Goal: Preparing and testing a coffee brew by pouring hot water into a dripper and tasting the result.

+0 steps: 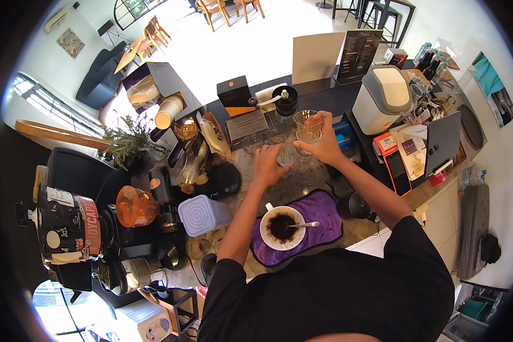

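Holding glass (308, 135), grinder (285, 101) beyond, cup (280, 247) on mat (326, 219)

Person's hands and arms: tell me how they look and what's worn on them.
The left hand and right hand are bare, without gloves. Short, dark black sleeves belong to a black shirt. No watch or bracelet shows.

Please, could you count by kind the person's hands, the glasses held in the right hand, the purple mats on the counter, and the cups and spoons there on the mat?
Left hand and right hand: 2
Glass in right hand: 1
Purple mat: 1
White cup: 1
Spoon, resting in cup: 1
Total: 6
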Available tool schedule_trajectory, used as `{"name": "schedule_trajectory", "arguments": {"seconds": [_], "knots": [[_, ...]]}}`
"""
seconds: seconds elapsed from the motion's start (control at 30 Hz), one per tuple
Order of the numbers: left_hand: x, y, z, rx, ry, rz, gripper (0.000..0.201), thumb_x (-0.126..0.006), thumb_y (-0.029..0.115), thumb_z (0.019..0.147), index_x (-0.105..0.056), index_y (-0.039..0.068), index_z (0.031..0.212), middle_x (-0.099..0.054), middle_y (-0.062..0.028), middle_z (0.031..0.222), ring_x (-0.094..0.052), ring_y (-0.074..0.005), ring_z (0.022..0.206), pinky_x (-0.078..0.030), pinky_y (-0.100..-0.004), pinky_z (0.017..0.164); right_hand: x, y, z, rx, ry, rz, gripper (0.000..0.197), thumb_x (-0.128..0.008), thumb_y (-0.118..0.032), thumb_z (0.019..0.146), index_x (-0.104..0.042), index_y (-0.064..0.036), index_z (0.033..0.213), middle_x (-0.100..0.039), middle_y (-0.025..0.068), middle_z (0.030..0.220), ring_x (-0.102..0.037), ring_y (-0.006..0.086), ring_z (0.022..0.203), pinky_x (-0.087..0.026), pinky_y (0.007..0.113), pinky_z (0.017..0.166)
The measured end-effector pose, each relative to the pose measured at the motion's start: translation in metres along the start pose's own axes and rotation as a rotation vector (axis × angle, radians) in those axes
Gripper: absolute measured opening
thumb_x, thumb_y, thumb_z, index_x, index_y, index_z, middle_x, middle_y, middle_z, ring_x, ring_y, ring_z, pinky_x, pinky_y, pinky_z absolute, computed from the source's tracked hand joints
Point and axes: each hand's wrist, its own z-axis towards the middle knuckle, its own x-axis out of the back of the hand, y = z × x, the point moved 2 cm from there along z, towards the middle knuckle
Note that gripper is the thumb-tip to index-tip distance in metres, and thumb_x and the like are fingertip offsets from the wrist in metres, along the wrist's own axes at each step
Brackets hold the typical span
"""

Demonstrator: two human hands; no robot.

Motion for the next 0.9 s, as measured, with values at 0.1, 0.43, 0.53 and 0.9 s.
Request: {"name": "schedule_trajectory", "arguments": {"seconds": [0.1, 0.43, 0.53, 0.9], "knots": [[-0.004, -0.002, 0.001, -0.008, 0.017, 0.009, 0.068, -0.087, 0.029, 0.065, -0.061, 0.01, 0.125, -0.066, -0.0049, 0.107, -0.056, -0.025, 0.109, -0.037, -0.0401, 0.095, 0.002, -0.002, 0.0, -0.013, 0.014, -0.003, 0.076, -0.089, -0.014, 0.069, -0.033, -0.0059, 0.12, -0.049, 0.0104, 0.109, -0.053, 0.0189, 0.106, -0.046, 0.034, 0.095], [-0.009, -0.004, -0.006, -0.061, 0.012, 0.137, 0.071, -0.087, 0.033, 0.066, -0.059, 0.007, 0.126, -0.065, -0.0085, 0.111, -0.055, -0.0263, 0.109, -0.038, -0.0394, 0.094, 0.0, 0.007, -0.001, -0.019, 0.003, -0.017, 0.079, -0.09, -0.011, 0.069, -0.032, -0.0083, 0.123, -0.05, 0.0089, 0.112, -0.053, 0.0182, 0.108, -0.045, 0.034, 0.096], [-0.011, -0.008, -0.007, -0.073, 0.032, 0.163, 0.072, -0.087, 0.036, 0.066, -0.059, 0.007, 0.126, -0.064, -0.0087, 0.11, -0.054, -0.0265, 0.108, -0.039, -0.0393, 0.094, -0.002, 0.003, 0.0, -0.004, 0.002, 0.019, 0.077, -0.09, -0.014, 0.069, -0.033, -0.0061, 0.12, -0.049, 0.0109, 0.11, -0.053, 0.0198, 0.106, -0.046, 0.034, 0.095], [0.037, 0.021, 0.0, -0.044, 0.049, -0.065, 0.094, -0.09, 0.046, 0.062, -0.052, 0.008, 0.139, -0.062, -0.0108, 0.118, -0.056, -0.0275, 0.11, -0.046, -0.0404, 0.091, -0.005, -0.012, -0.004, 0.001, -0.032, 0.021, 0.08, -0.09, -0.01, 0.069, -0.03, -0.0085, 0.123, -0.047, 0.0099, 0.114, -0.051, 0.0188, 0.109, -0.044, 0.035, 0.098]]}}
